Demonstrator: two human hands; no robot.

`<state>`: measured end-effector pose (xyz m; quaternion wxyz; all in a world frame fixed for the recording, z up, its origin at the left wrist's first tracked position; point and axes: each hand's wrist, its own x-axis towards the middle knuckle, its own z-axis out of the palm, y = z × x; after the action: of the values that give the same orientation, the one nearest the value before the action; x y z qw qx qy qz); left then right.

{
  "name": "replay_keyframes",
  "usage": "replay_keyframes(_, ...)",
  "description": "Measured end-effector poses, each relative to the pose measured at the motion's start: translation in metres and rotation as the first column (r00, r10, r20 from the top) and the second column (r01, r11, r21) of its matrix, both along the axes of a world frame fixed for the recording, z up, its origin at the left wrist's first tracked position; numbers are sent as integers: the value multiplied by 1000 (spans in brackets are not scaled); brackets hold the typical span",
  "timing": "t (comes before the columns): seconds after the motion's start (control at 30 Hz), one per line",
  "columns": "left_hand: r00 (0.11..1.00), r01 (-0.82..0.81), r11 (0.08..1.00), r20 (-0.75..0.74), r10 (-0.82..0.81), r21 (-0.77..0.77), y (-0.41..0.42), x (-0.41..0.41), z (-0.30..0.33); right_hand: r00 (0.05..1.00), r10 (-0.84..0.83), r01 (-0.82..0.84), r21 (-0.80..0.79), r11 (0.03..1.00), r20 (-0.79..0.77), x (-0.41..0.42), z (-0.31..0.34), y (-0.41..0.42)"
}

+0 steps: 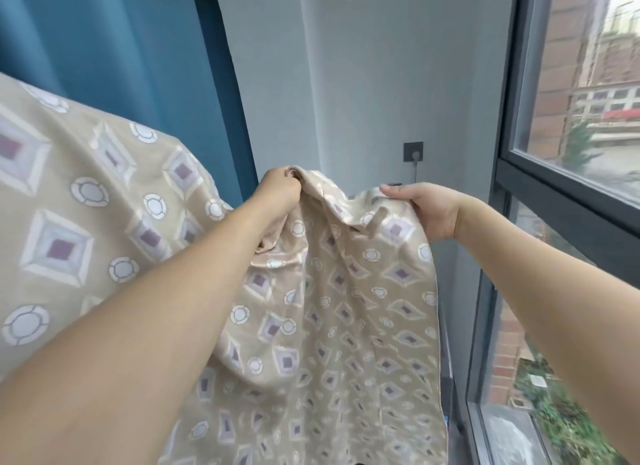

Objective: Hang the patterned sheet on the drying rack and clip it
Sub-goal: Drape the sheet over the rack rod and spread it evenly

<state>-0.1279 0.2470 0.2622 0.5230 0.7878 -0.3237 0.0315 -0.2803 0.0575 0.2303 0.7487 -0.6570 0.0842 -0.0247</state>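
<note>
The patterned sheet (pixel 346 308) is beige with purple-centred diamonds and white rings. It fills the left and middle of the head view and hangs down in folds below my hands. My left hand (pixel 280 191) grips a bunched part of its top edge in a fist. To the right, my right hand (pixel 420 208) holds another part of the same edge, thumb on top and fingers hidden under the cloth. The sheet sags between the two hands. No drying rack or clips are in view.
A teal curtain (pixel 121 49) hangs at the left behind the sheet. A pale wall with a dark socket and plugged cable (pixel 414 153) faces me. A dark-framed window (pixel 554 194) runs down the right side.
</note>
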Motion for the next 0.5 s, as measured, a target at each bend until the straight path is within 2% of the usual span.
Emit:
replay_keyframes(0.07, 992, 34, 990, 119, -51, 138, 3, -2, -3, 976, -192, 195, -24, 980, 100, 8, 7, 3)
replay_keyframes(0.1, 981, 39, 956, 172, -92, 290, 6, -3, -6, 934, -316, 317, 18, 948, 167, 12, 11, 4)
replay_keyframes(0.13, 968, 19, 870, 208, -139, 492, 11, -4, -8, 866, -449, 436, 106, 893, 219, 16, 16, 3)
replay_keyframes(0.17, 959, -36, 712, 226, -174, 701, 17, -7, -10, 786, -564, 523, 215, 825, 252, 21, 19, -2)
replay_keyframes(0.2, 950, -111, 507, 241, -198, 855, 24, -13, -10, 697, -670, 628, 233, 742, 255, 24, 20, -10)
replay_keyframes(0.23, 941, -192, 321, 267, -206, 927, 31, -20, -10, 613, -748, 742, 138, 656, 255, 23, 20, -14)
replay_keyframes(0.27, 925, -277, 210, 320, -204, 937, 38, -25, -9, 584, -772, 808, -84, 584, 252, 24, 17, -16)
replay_keyframes(0.3, 893, -369, 164, 398, -212, 915, 44, -30, -8, 627, -744, 762, -378, 525, 231, 23, 15, -16)
replay_keyframes(0.33, 838, -466, 163, 493, -235, 870, 49, -32, -6, 718, -686, 540, -717, 441, 119, 21, 13, -7)
replay_keyframes(0.37, 770, -553, 180, 582, -262, 813, 55, -33, 0, 790, -612, 240, -905, 351, -28, 22, 11, 2)
replay_keyframes(0.4, 709, -618, 183, 642, -291, 765, 61, -35, 8, 817, -563, 5, -974, 228, -127, 25, 12, 13)
replay_keyframes(0.43, 654, -666, 188, 686, -320, 722, 67, -35, 17, 828, -534, -57, -974, 220, -169, 29, 14, 25)
replay_keyframes(0.5, 569, -725, 208, 741, -356, 656, 82, -36, 38, 879, -463, 25, -959, 282, -113, 39, 24, 55)
